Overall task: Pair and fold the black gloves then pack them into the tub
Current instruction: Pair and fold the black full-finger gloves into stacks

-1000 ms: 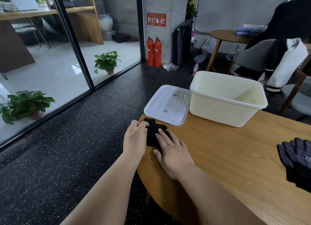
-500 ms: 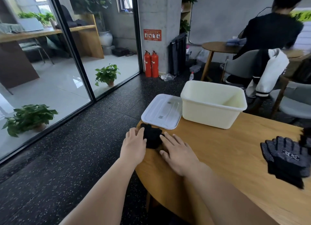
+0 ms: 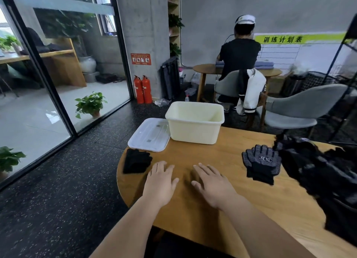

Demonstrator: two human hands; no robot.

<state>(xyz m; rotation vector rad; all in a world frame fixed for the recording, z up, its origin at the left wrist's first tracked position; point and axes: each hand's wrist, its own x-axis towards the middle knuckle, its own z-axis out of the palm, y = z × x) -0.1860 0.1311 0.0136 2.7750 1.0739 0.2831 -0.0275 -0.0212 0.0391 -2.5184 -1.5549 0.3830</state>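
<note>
wooden table (image 3: pixel 193 155) before us: our left hand (image 3: pixel 160 182) and right hand (image 3: pixel 213 184) rest flat, fingers spread, holding nothing. folded gloves (image 3: pixel 136 163) lie left by the lid (image 3: pixel 148 135); the next gloves (image 3: pixel 260 164) lie right, fingers pointing away, nearer our right hand, tub (image 3: pixel 194 130) beyond.

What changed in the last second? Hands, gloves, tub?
Both hands let go of the folded gloves and slid right: left hand and right hand are now open over bare table, holding nothing. The folded gloves stay at the table's left edge beside the lid. The tub, lid and loose gloves on the right are unchanged.
</note>
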